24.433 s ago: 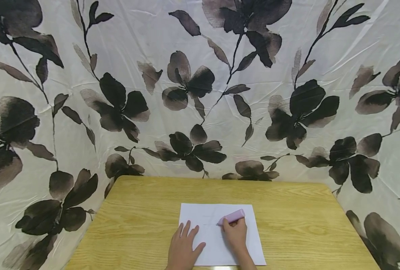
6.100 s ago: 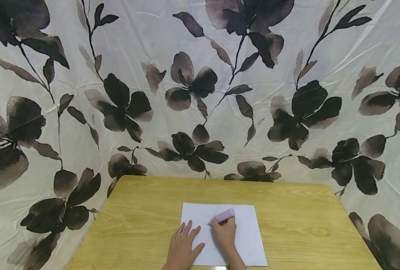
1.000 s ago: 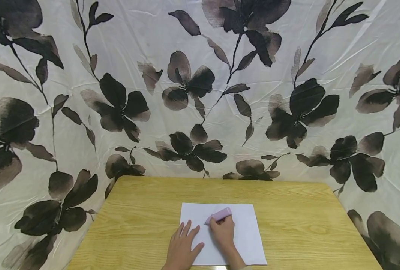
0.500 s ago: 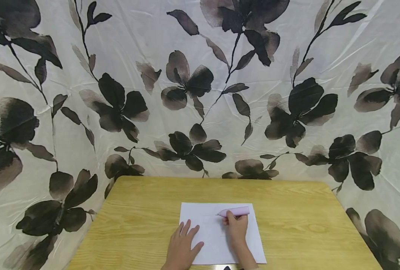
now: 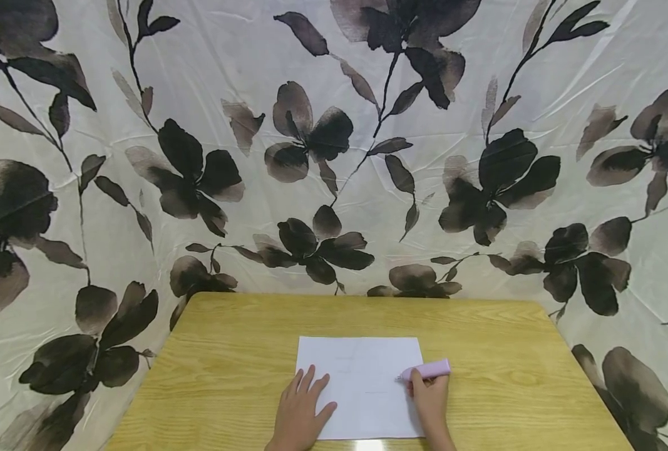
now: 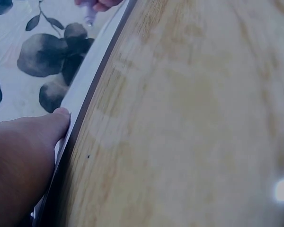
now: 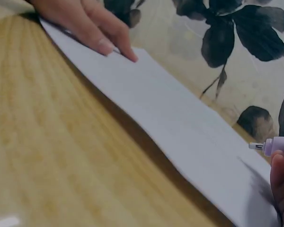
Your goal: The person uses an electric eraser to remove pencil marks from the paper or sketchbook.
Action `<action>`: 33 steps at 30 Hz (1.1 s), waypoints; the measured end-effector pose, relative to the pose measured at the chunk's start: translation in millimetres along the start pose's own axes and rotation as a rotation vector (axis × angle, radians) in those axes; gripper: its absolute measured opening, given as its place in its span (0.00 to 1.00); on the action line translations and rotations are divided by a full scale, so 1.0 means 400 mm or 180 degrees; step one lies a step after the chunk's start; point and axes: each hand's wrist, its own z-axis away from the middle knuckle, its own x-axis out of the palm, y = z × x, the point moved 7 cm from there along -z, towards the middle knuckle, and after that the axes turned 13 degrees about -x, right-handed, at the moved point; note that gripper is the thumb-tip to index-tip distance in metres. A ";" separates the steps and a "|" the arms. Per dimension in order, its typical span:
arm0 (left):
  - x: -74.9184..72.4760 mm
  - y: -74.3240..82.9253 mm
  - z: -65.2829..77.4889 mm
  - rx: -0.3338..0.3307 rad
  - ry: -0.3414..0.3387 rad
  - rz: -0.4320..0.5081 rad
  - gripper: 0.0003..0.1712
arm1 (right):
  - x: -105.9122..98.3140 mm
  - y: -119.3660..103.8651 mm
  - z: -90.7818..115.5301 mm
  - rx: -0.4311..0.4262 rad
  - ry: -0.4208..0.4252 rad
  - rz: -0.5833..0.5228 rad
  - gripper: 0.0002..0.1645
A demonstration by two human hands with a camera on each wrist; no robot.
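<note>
A white sheet of paper (image 5: 367,413) lies on the wooden table, bearing a few faint short lines. My left hand (image 5: 302,407) rests flat on its left side, fingers spread; the left wrist view shows my thumb (image 6: 57,125) at the paper's edge. My right hand (image 5: 432,401) pinches a thick lilac pen-shaped electric eraser (image 5: 432,369) over the sheet's right edge. In the right wrist view the eraser's narrow metal-collared tip (image 7: 256,146) points left, held above the paper with a shadow below it.
The yellow wood-grain table (image 5: 226,351) extends around the paper on both sides and beyond it. A white cloth with dark flowers (image 5: 390,207) hangs behind the table and at its sides. Light glares at the table's near edge (image 5: 370,445).
My right hand has lifted the eraser from the middle left of the sheet and carried it right to the paper's right edge. My left hand stays in place on the paper.
</note>
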 end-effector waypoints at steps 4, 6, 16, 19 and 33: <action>-0.001 0.001 -0.003 0.0013 0.0004 -0.0011 0.31 | -0.011 -0.025 0.025 -0.0085 -0.0042 0.0118 0.15; -0.004 0.003 -0.004 0.0031 0.0027 -0.0005 0.31 | -0.014 -0.031 0.036 -0.0143 -0.0035 0.0163 0.15; 0.010 -0.008 -0.002 -0.0025 -0.0183 -0.0077 0.40 | -0.007 -0.026 0.071 -0.0428 -0.0057 0.0647 0.22; 0.015 -0.010 -0.006 -0.0081 -0.0291 -0.0124 0.47 | -0.004 -0.026 0.072 -0.0494 -0.0026 0.0623 0.21; 0.004 -0.004 0.000 -0.0020 -0.0237 -0.0049 0.48 | -0.012 -0.011 0.077 -0.0407 0.0018 0.0556 0.21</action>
